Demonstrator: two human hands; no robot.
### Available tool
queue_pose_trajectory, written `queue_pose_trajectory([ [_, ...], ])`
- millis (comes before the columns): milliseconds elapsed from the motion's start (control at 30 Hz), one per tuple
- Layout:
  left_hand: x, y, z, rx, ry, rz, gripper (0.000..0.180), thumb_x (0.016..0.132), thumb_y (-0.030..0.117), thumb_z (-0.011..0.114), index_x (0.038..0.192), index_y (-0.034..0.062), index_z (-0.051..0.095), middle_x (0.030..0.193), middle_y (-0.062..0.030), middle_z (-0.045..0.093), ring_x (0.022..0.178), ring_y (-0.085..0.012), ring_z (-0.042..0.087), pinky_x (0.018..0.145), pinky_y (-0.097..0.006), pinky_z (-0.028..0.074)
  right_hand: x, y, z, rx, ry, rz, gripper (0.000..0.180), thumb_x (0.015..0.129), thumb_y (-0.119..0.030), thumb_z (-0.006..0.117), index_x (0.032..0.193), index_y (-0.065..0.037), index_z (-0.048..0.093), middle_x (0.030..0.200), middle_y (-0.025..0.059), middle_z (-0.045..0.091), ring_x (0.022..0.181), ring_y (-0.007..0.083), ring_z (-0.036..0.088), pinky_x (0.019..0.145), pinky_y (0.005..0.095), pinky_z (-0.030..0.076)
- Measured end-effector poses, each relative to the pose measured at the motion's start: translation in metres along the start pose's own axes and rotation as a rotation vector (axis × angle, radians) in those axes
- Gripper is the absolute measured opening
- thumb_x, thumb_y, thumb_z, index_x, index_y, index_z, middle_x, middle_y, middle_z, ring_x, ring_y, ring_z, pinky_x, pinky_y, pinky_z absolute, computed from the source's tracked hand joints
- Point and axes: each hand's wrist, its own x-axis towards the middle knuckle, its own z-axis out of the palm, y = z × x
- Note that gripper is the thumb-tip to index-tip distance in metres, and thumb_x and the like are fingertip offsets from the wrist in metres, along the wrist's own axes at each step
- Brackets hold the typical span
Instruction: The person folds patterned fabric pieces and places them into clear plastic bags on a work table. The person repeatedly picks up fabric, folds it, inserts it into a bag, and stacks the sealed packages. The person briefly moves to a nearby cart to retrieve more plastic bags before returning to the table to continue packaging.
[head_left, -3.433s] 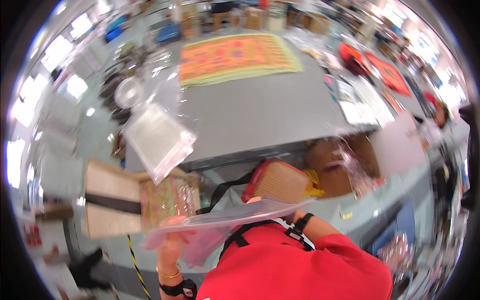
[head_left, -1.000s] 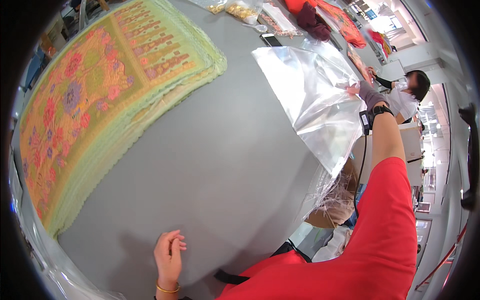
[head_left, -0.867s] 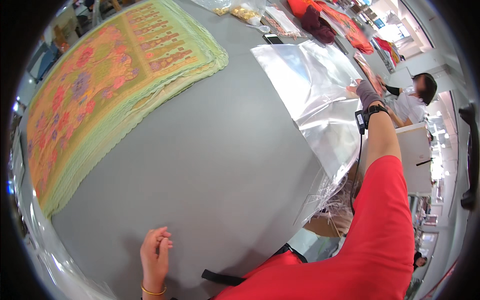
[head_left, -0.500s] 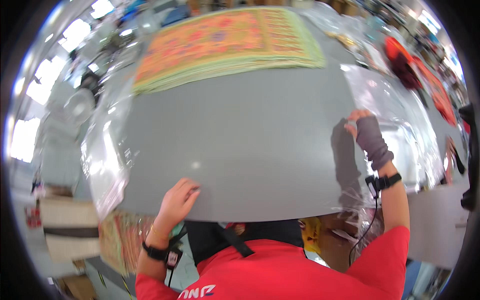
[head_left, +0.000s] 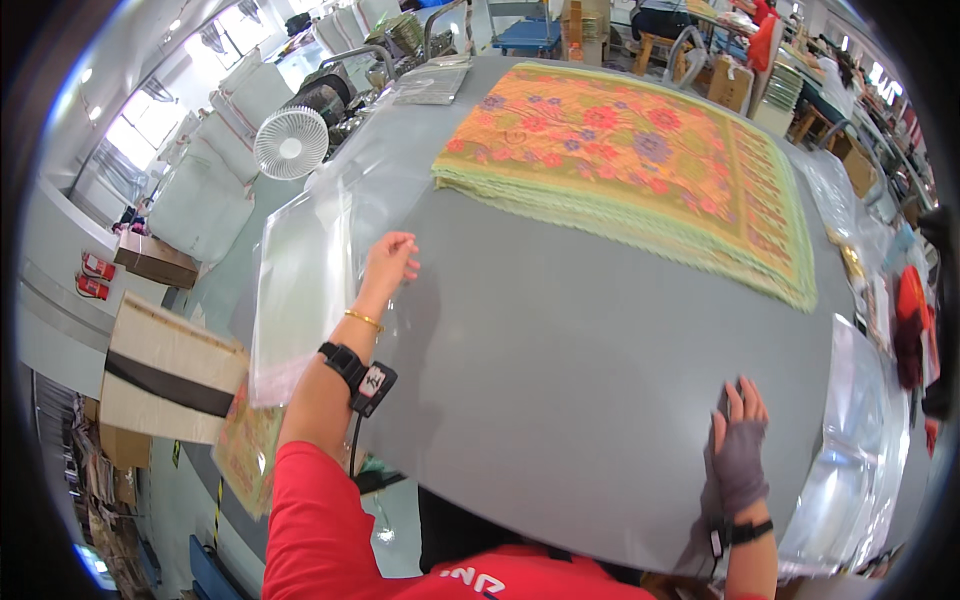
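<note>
My left hand [head_left: 388, 266], loosely curled, and right hand [head_left: 741, 452], half open, hold nothing; the plastic [head_left: 300, 300] beside my left seems light, slippery, best taken by its edge.

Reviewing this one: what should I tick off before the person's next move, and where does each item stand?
1. Left hand free: ok, holding nothing, fingers loosely curled.
2. Right hand, in a grey fingerless glove, free: ok, fingers spread, nothing held.
3. Patterned cloth stack flat and apart from both hands: ok, on the table's far side.
4. Left forearm off the clear plastic bags at left: cannot tell; it overlaps them in view.
5. Clear plastic at right smooth: not ok, creases show.
</note>
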Motion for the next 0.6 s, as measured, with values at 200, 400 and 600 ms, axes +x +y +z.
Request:
queue_pose_trajectory([
  [200,0.181,-0.009,0.014,0.083,0.125,0.082,0.029,0.106,0.021,0.065,0.124,-0.0012,0.069,0.1,-0.0075,0.073,0.075,-0.0135,0.069,0.057,-0.03,0.058,0.006,-0.007,-0.004,-0.049,-0.157,0.16,0.053,0.098,-0.01,0.055,0.149,0.003,0.051,0.164,0.0258,0.04,0.154,0.0454,0.033,0.127,0.0573,0.024],
  [400,0.249,-0.005,0.033,0.431,0.011,-0.104,0.031,0.096,0.036,0.079,0.099,0.0056,0.075,0.082,0.0012,0.067,0.073,-0.0083,0.063,0.052,-0.026,0.046,0.01,-0.008,0.001,-0.054,-0.132,0.174,0.054,0.098,-0.01,0.054,0.151,0.002,0.049,0.166,0.0242,0.037,0.156,0.0441,0.031,0.128,0.0564,0.023],
  [600,0.234,0.025,0.017,0.106,0.027,0.011,0.029,0.094,0.036,0.084,0.09,0.0102,0.071,0.078,0.0014,0.067,0.064,-0.0089,0.063,0.053,-0.025,0.048,0.116,-0.051,0.023,0.056,0.026,-0.056,0.05,0.09,0.0,0.07,0.138,-0.003,0.059,0.147,0.0201,0.055,0.136,0.043,0.052,0.118,0.0524,0.04],
])
